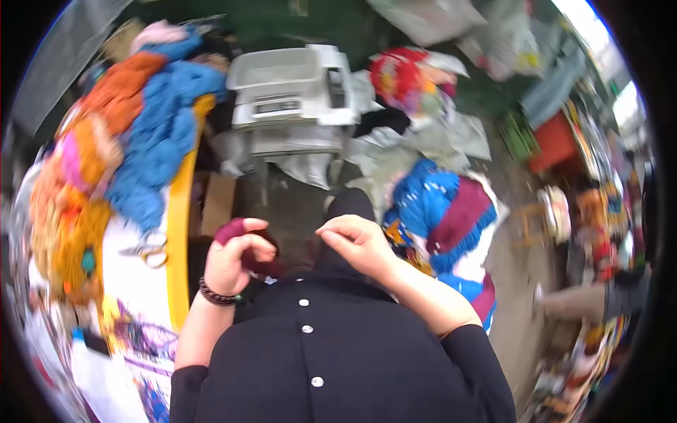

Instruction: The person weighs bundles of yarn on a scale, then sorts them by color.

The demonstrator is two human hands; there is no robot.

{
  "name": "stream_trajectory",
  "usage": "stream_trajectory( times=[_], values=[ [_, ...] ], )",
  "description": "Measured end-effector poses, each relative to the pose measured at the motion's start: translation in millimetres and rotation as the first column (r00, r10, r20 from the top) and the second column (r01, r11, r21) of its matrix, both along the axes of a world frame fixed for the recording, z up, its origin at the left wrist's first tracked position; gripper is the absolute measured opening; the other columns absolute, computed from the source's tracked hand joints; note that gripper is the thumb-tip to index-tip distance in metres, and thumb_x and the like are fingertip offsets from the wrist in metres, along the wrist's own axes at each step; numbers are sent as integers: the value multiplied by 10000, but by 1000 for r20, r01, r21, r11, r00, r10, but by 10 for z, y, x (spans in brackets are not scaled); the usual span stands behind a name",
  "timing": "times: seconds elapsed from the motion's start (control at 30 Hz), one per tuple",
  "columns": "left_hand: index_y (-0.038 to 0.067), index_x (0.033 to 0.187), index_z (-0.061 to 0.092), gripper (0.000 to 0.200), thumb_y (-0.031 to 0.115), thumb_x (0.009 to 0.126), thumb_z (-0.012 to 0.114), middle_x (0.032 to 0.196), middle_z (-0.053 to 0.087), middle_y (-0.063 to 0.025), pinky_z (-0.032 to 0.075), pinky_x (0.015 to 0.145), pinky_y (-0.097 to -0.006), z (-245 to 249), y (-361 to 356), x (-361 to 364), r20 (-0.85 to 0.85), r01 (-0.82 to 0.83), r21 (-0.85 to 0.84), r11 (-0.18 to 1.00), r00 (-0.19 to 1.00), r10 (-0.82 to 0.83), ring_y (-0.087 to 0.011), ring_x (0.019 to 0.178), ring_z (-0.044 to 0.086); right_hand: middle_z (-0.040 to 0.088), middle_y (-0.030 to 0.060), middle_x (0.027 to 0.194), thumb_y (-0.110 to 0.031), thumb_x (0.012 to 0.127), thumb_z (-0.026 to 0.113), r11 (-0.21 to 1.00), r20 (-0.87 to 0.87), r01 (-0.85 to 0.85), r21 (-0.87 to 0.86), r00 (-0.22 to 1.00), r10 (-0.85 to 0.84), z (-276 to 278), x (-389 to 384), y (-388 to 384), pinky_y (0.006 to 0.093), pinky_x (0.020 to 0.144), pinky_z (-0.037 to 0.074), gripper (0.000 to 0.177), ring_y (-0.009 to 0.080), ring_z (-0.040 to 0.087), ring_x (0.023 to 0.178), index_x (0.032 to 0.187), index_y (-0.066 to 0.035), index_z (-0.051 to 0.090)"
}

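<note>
Maroon yarn (231,230) is wrapped around the fingers of my left hand (233,262), which is curled in front of my body. More dark maroon strands hang below those fingers, against my dark clothing. To the right, my right hand (358,243) is raised with thumb and forefinger pinched together. Any thread between its fingertips is too fine to make out. Beside my right forearm lies a heap of blue knitted fabric (416,201) with a maroon section (462,215). Scissors (151,252) lie on the white tabletop left of my left hand.
Orange yarn (127,88) and blue yarn skeins (159,144) cover the table with a yellow edge (182,233). Ahead stands a scale (278,107) carrying a translucent tub (275,70). A red bag (398,74) lies beyond the fabric. At right are a green crate (520,137) and another person's leg (575,304).
</note>
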State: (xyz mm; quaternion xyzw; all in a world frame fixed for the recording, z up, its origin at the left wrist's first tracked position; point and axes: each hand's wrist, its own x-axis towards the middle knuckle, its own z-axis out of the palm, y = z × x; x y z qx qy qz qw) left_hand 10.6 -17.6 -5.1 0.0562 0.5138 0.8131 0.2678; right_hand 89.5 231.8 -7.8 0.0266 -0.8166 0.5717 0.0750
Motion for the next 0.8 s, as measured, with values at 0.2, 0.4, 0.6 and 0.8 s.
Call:
stream_trajectory(
  times=[0.2,0.4,0.6,0.8],
  values=[
    [-36,1354,423,443,46,920,447,883,682,-135,481,596,-221,268,-332,284,-97,-69,86,994,992,77,-110,586,574,673,111,849,-128,908,593,909,-131,-409,-86,909,397,386,-595,-988,309,730,515,182,203,662,819,890,42,658],
    [-30,1366,438,458,51,917,483,979,636,-32,402,521,-185,252,-589,514,-98,-223,-13,975,970,221,-44,546,470,602,31,721,-113,930,573,715,270,-453,-533,710,650,444,-693,-1395,226,607,471,174,81,595,684,916,52,627],
    [-13,1370,445,484,35,889,466,946,628,-22,382,492,-189,345,-703,550,11,-344,-17,939,939,345,-42,516,443,633,26,746,-121,920,594,656,273,-443,-611,660,700,349,-834,-1573,218,615,466,173,62,574,693,888,41,645],
    [-3,1370,449,472,36,900,466,795,571,25,362,485,-175,373,-606,576,-83,-502,-240,831,863,498,-19,507,413,634,17,822,-106,941,590,594,237,-625,-506,562,793,280,-1056,-1668,195,670,468,155,55,569,746,932,41,637]
  ],
)
